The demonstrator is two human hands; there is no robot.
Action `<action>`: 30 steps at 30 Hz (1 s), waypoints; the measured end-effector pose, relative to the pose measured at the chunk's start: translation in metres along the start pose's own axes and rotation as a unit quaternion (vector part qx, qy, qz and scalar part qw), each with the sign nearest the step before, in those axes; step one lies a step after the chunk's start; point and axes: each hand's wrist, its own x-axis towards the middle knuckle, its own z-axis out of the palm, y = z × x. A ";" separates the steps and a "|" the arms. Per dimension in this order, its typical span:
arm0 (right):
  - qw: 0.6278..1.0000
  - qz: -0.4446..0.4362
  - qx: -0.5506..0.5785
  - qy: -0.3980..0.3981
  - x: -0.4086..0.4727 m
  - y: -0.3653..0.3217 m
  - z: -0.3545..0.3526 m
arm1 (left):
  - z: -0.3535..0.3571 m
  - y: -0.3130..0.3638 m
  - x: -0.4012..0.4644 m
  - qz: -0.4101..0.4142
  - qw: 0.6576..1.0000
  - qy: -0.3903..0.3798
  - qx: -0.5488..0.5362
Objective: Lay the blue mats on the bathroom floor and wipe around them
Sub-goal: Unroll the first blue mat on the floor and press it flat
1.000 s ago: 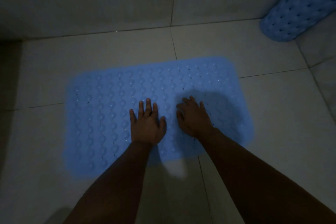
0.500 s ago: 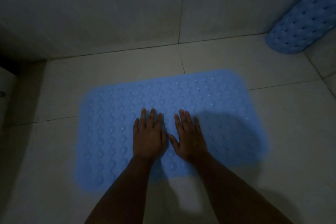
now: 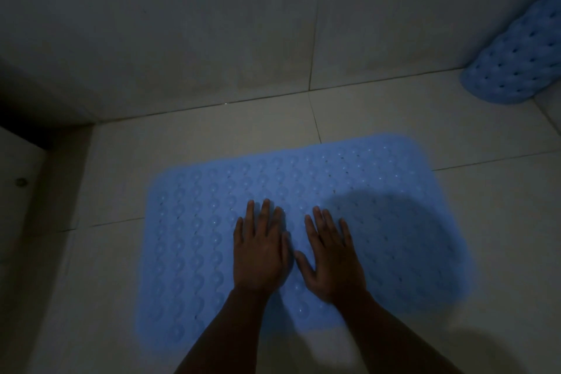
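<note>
The blue mat [image 3: 303, 222] lies flat on the floor tiles [image 3: 394, 118] under your left hand [image 3: 261, 252] and right hand [image 3: 334, 258], both spread open and gripping nothing, while the second mat [image 3: 516, 70] waits far right, wiping apparently unstarted.

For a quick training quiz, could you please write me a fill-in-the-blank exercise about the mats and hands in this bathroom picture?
1. Both hands, left hand and right hand, rest palm-down on the flat ____.
2. The flat mat is coloured ____.
3. The second mat, at the far right, is ____ rather than laid flat.
4. The floor is covered in pale ____.

Missing words: mat; blue; rolled up; tiles
</note>
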 end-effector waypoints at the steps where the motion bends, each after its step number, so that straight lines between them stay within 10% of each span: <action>1: 1.000 -0.001 0.004 -0.001 0.001 0.000 0.000 | 0.000 -0.001 0.001 -0.002 1.000 0.000 -0.001; 10: 0.967 0.054 0.192 -0.156 0.037 0.012 -0.069 | -0.026 0.003 -0.015 -0.026 0.999 0.000 0.030; 15: 0.969 0.100 0.225 0.015 0.047 0.053 -0.120 | -0.013 0.074 -0.007 0.037 0.998 -0.025 -0.032; 30: 0.976 0.121 0.130 0.127 -0.008 0.164 -0.081 | 0.062 0.155 -0.011 0.117 0.993 -0.024 0.013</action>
